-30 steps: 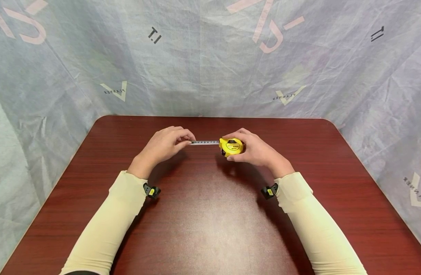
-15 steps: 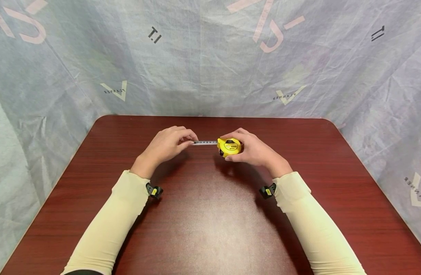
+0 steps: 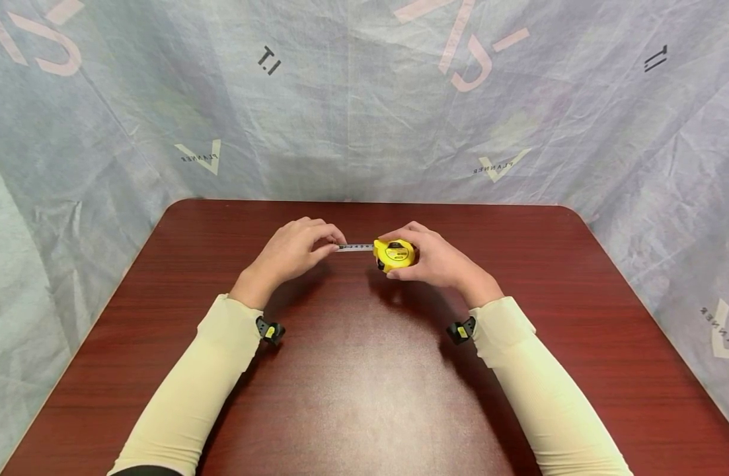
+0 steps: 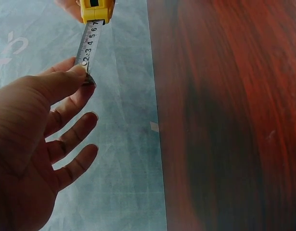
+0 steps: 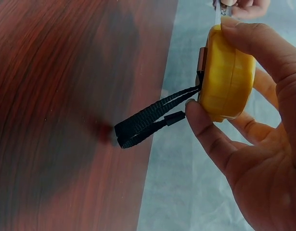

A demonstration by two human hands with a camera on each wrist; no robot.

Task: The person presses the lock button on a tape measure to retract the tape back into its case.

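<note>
A yellow tape measure (image 3: 395, 255) is held in my right hand (image 3: 438, 259), thumb and fingers around its case, above the table. From its mouth a short stretch of white blade (image 3: 357, 248) runs left to my left hand (image 3: 293, 251). Thumb and forefinger of that hand pinch the blade's end; in the left wrist view the blade (image 4: 90, 43) shows numbers up to about 7, and the other fingers are spread apart. A black wrist strap (image 5: 152, 115) hangs from the case in the right wrist view.
The dark red wooden table (image 3: 364, 370) lies beneath both hands. A pale grey printed cloth (image 3: 346, 132) hangs behind it and at both sides. Each sleeve cuff carries a small black wrist camera (image 3: 271, 332).
My hands have drawn slightly closer together. The visible blade between them has become shorter, with the case moving left and the left hand moving right.
</note>
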